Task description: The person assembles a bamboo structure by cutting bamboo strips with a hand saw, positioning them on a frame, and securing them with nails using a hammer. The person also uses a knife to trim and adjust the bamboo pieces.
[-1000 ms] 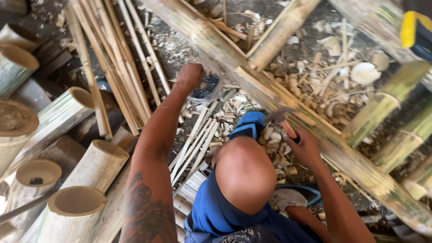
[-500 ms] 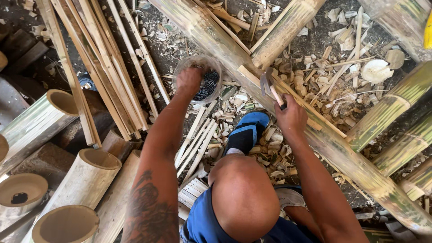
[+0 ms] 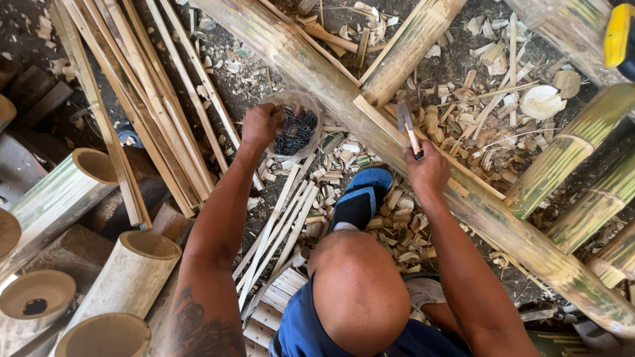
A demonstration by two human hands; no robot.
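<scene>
- Right hand point(image 3: 428, 170): closed round the hammer point(image 3: 409, 129) handle, head now resting on the long bamboo pole point(image 3: 503, 228).
- Left hand point(image 3: 261, 125): moved into the clear tub of nails point(image 3: 296, 125), fingers curled, picking.
- Blue sandal point(image 3: 360, 198): planted between both.

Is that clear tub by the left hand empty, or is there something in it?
Not empty. The tub holds a heap of dark nails, and the left hand is at its rim.

Rough bamboo pole point(image 3: 463, 198); clear plastic tub point(image 3: 294, 122), metal nails point(image 3: 296, 132).
</scene>
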